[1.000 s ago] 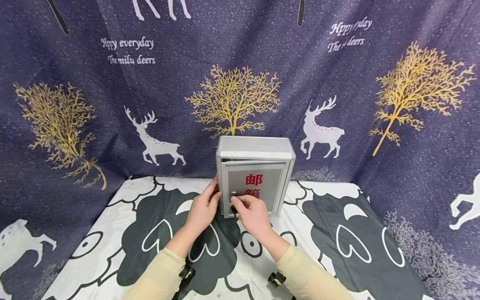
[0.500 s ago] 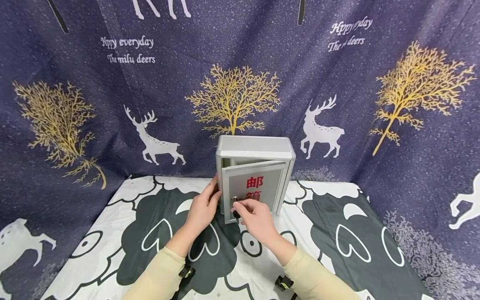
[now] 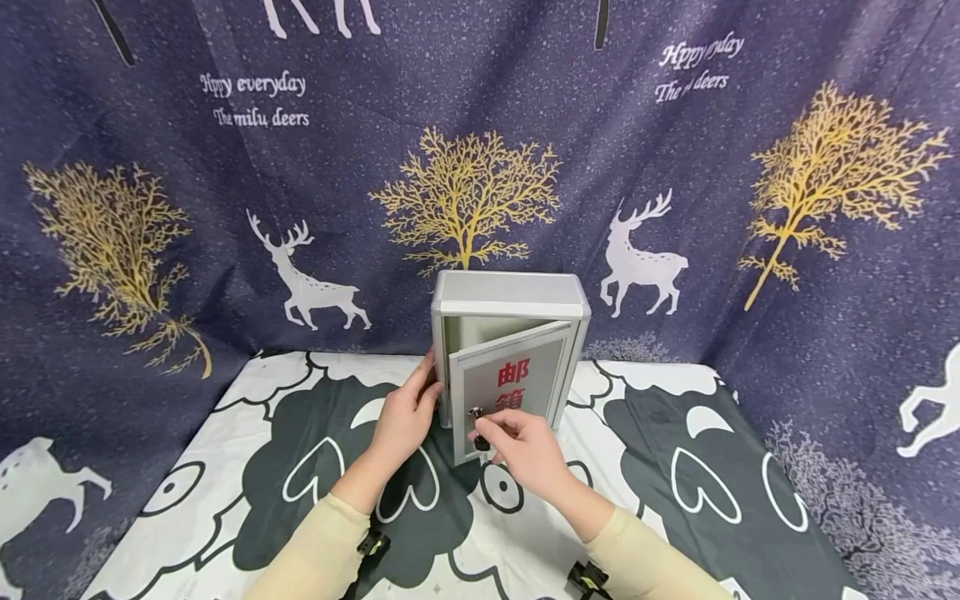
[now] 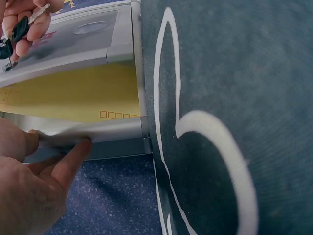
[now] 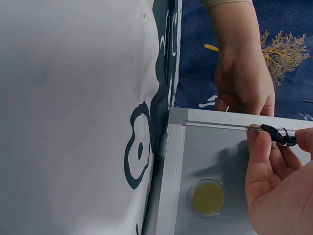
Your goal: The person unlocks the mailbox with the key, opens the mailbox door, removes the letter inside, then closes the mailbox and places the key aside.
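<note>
A silver mailbox [image 3: 510, 293] stands upright, its door [image 3: 543, 375] with red characters swung partly out at the left edge. My right hand [image 3: 528, 454] pinches a key at the door's lock [image 3: 476, 412]. A second black-headed key [image 4: 20, 28] lies against the right hand's fingers in the left wrist view, linked by a small ring. My left hand [image 3: 405, 417] presses its fairly straight fingers and thumb on the mailbox's left side. Through the door gap a yellow envelope [image 4: 73, 95] with printed red squares shows inside. The right wrist view shows a round yellowish window [image 5: 208, 198] in the door.
A black and white patterned cloth [image 3: 600, 542] covers the table. Close behind the mailbox hangs a dark blue curtain [image 3: 525, 100] with printed deer and golden trees, which also runs along both sides.
The door has swung further out, widening the gap on its left. My right hand has moved toward me and slightly right with the key. The left hand has stayed in place.
</note>
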Available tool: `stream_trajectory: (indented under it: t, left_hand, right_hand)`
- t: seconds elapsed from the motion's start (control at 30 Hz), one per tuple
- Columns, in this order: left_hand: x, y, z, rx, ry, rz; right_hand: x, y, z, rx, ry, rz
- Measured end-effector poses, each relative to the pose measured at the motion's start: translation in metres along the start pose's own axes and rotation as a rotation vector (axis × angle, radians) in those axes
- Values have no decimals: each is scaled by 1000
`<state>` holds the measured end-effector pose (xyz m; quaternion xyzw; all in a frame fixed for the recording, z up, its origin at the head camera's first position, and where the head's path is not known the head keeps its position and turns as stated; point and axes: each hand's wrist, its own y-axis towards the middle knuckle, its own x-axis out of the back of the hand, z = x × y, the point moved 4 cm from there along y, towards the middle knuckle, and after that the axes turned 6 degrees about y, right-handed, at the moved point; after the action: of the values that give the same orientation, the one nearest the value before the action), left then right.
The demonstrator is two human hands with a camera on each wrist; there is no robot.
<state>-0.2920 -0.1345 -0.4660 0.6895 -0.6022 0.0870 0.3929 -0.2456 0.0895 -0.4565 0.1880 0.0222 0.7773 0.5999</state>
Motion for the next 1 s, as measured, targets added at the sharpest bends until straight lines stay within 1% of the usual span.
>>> stream_trajectory:
  t: [0.23, 0.4, 0.67, 0.9, 1.0]
  left_hand:
    - [0, 0, 0, -11, -27, 8]
    - [-1, 0, 1, -17, -8, -5]
    - [-1, -1, 1, -4, -22, 7]
    - [-1, 0, 1, -3, -29, 11]
    - [-1, 0, 1, 0, -21, 10]
  right_hand:
    - [7, -7, -2, -30, 22, 41]
    - [11, -11, -3, -43, 36, 77]
    - [17, -15, -5, -51, 56, 124]
    - [25, -19, -8, 29, 93, 187]
    - [29, -21, -9, 51, 99, 219]
